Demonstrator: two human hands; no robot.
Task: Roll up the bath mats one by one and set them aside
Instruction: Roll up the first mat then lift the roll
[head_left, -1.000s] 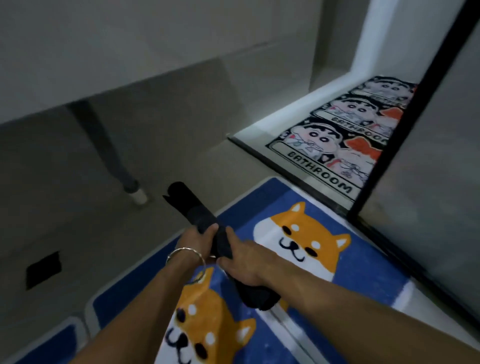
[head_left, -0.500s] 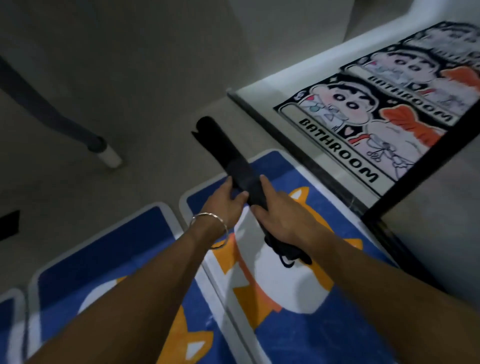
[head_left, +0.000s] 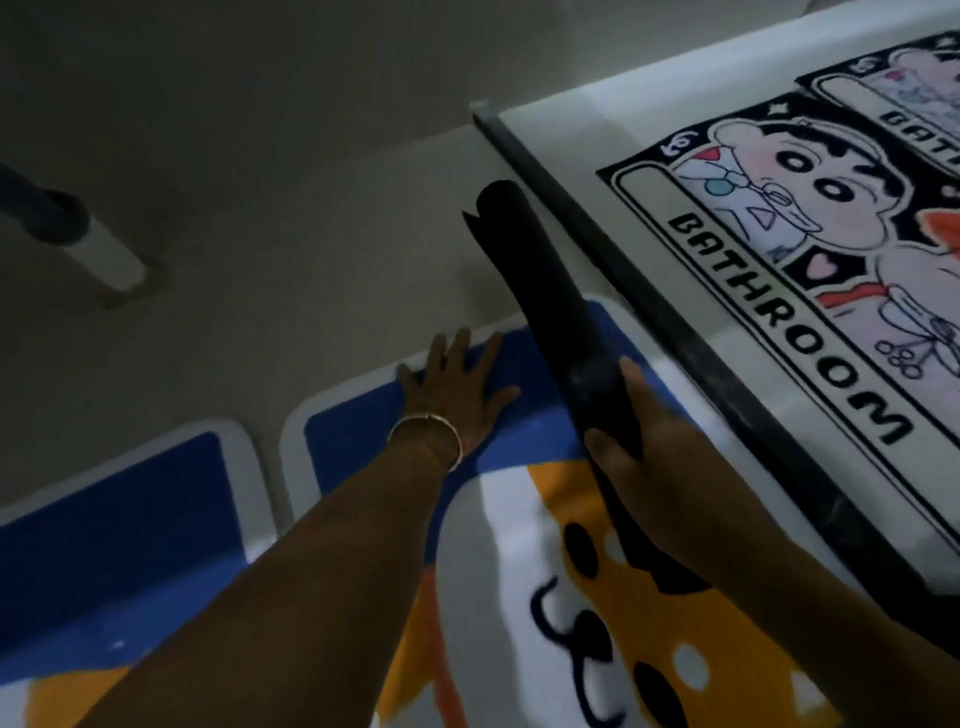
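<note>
Two hands: right hand (head_left: 670, 467) grip wrapped round rolled black mat (head_left: 540, 291); left hand (head_left: 457, 400) flat, fingers spread, pressing blue dog bath mat (head_left: 353, 441) on floor (head_left: 311, 234).

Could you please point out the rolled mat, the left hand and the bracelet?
rolled mat (head_left: 540, 291), head view, mid-roll.
left hand (head_left: 460, 395), head view, back of hand.
bracelet (head_left: 426, 417), head view, top of band.

Black roll (head_left: 540, 291); under it dog mat (head_left: 353, 431), blue w/ orange-white face (white border); right of roll, black-white cartoon mat (head_left: 753, 171).
</note>
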